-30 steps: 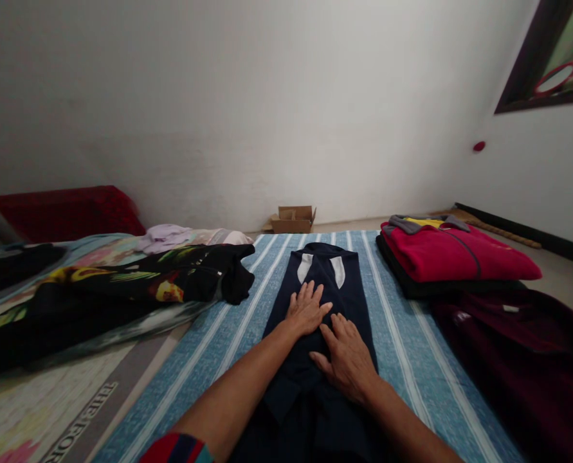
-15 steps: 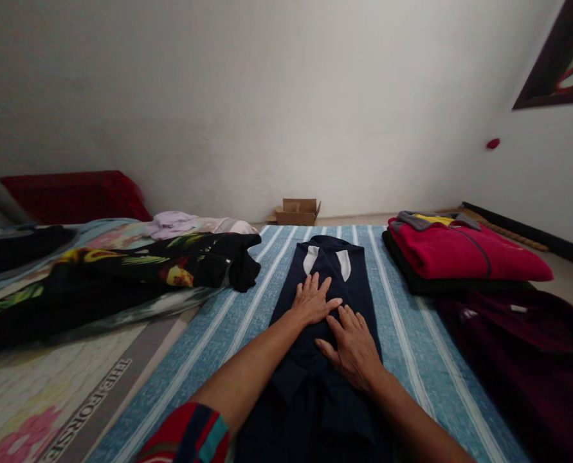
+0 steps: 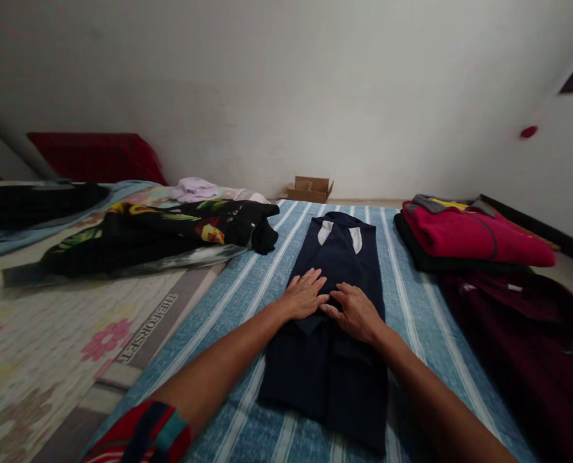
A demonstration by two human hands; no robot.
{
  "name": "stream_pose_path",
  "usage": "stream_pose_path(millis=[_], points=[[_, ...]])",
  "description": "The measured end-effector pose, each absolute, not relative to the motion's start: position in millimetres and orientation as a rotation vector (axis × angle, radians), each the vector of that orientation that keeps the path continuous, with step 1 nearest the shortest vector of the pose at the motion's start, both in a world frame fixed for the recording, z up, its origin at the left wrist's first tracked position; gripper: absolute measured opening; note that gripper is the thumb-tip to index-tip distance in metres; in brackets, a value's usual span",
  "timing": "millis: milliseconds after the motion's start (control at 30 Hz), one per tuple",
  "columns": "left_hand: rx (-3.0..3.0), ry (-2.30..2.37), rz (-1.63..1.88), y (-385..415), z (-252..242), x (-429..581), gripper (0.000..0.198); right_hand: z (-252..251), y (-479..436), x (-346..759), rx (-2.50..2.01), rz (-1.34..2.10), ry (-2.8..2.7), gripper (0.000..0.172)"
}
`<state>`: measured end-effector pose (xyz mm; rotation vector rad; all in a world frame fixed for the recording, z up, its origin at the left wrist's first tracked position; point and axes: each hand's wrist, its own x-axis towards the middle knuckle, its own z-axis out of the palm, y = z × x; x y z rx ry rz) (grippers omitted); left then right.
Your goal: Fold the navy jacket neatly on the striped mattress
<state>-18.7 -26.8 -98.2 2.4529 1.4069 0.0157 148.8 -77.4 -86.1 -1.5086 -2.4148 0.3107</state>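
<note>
A dark navy top (image 3: 343, 260) with two white patches near its collar lies folded into a long strip on the blue striped sheet (image 3: 228, 308). Palm down across its middle rests my left hand (image 3: 305, 294), the fingers stretched out over the cloth. Close beside it, my right hand (image 3: 356, 312) presses on the same top with fingers slightly bent and its thumb pointing at the left hand. Both hands touch the fabric without gripping it. Below them, the lower part of the top spreads in two panels toward me.
On the right sit a pink folded garment (image 3: 479, 235) on a black one and a maroon garment (image 3: 522, 334). A black patterned garment (image 3: 180, 231) lies left on a floral cover (image 3: 49, 321). A cardboard box (image 3: 310, 188) stands by the wall.
My view has shifted, so the bottom edge of the navy top now shows. Both hands have slid down the top toward me, and the right fingers look more bent.
</note>
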Motion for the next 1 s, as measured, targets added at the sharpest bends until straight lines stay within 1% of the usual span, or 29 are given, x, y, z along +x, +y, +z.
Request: stream_pose_path(millis=[67,133,333,433,500,567,700,767,900,933,1000], points=[[2.436,1.412,0.06,-27,-97,-18,0.054,-81,-89,149,-1.485,0.277,-2.413,0.044],[2.409,1.413,0.129,-29,-90,-20,0.054,-76,-108,150,-1.453,0.262,-2.427,0.049],[2.357,1.333,0.421,-64,-72,-39,0.045,-78,-172,144,-1.463,0.356,-2.532,0.077],[2.34,1.354,0.582,-89,-78,-53,0.039,-88,-190,137,-1.519,0.38,-2.535,0.088],[2.359,1.357,0.626,-103,-86,-61,0.036,-96,-196,131,-1.541,0.402,-2.532,0.093],[2.396,1.345,0.62,-112,-94,-66,0.035,-102,-199,126,-1.559,0.419,-2.524,0.092],[2.456,1.321,0.613,-118,-103,-69,0.036,-109,-201,118,-1.561,0.399,-2.527,0.082],[2.47,1.317,0.607,-119,-103,-68,0.036,-109,-201,115,-1.555,0.392,-2.56,0.083],[2.486,1.331,0.547,-119,-102,-67,0.038,-100,-203,109,-1.583,0.377,-2.628,0.09],[2.489,1.331,0.532,-119,-103,-67,0.039,-97,-203,108,-1.581,0.358,-2.638,0.091],[2.492,1.325,0.518,-119,-104,-68,0.041,-92,-202,104,-1.59,0.296,-2.649,0.086]])
